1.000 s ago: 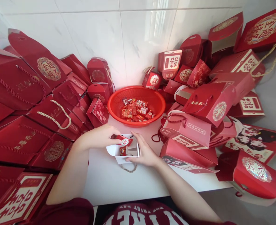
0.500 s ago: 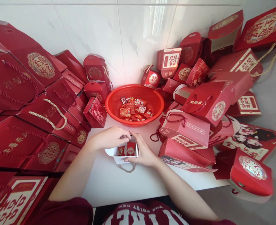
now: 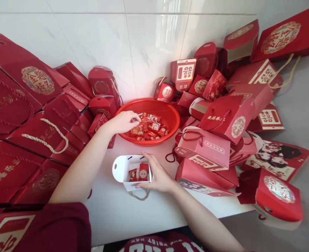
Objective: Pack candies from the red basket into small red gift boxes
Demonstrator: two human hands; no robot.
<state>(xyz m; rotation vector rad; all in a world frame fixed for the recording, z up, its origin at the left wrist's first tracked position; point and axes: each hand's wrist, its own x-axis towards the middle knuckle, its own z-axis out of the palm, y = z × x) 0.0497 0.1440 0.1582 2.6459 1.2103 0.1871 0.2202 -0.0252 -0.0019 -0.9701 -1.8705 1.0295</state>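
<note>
My right hand (image 3: pixel 158 175) grips the right side of a small open gift box (image 3: pixel 133 186), thumb and fingers on opposite walls. Its white inside faces up, and a rounded flap sticks out to the left. Two red wrapped candies (image 3: pixel 143 172) show inside it. A twisted cord handle (image 3: pixel 140 197) hangs from the near side onto the table. My left hand (image 3: pixel 125 121) is over the left part of a red plastic basket (image 3: pixel 171 126). Its fingers are loosely bent above the wrapped candies (image 3: pixel 153 124), with nothing visible in them.
Stacked red gift boxes (image 3: pixel 45 145) with rope handles crowd the left side. More red boxes (image 3: pixel 206 148) lie in a loose pile at the right, some tipped or open-flapped. A tiled wall (image 3: pixel 149 45) stands behind the basket on the white table (image 3: pixel 133 224).
My left hand has left the gift box and moved up over the basket. The right hand still holds the box, now slightly lower and further left in view. The camera has shifted a little.
</note>
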